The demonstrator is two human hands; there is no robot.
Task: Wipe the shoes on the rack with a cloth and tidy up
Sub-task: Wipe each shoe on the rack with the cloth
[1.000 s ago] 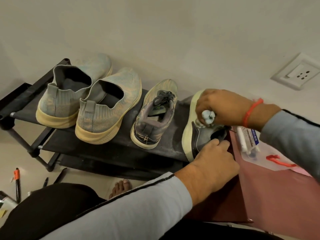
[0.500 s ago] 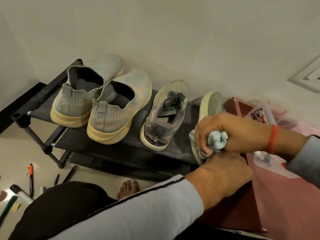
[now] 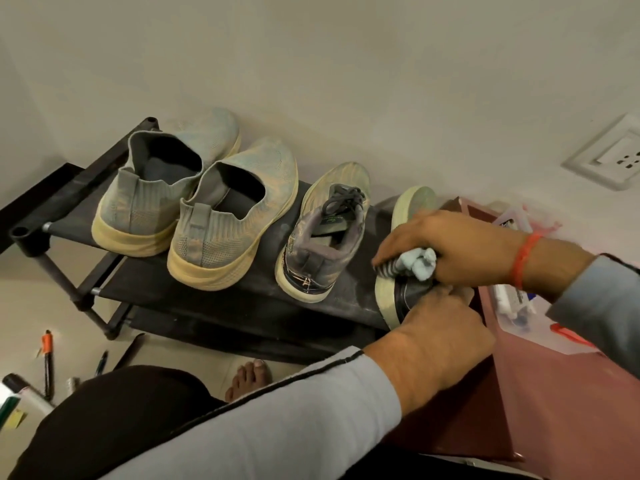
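Observation:
A black shoe rack (image 3: 242, 289) holds two grey slip-on shoes (image 3: 162, 188) (image 3: 235, 213) at the left and a laced grey sneaker (image 3: 322, 237) in the middle. The matching sneaker (image 3: 398, 292) lies tilted on its side at the rack's right end, pale sole facing left. My left hand (image 3: 440, 327) grips its heel. My right hand (image 3: 450, 251), with an orange band on the wrist, holds a bunched pale blue cloth (image 3: 417, 263) against the shoe's upper. The rest of this shoe is hidden by my hands.
A reddish-brown box (image 3: 554, 393) stands right of the rack with a clear plastic container (image 3: 519, 306) of small items on it. Pens and markers (image 3: 46, 362) lie on the floor at the left. My bare foot (image 3: 249, 379) is below the rack. A wall socket (image 3: 613, 157) sits at the right.
My right hand with the cloth has slid down the tilted sneaker from near its toe toward the heel end, baring the toe of the sole. My left hand keeps its hold on the heel.

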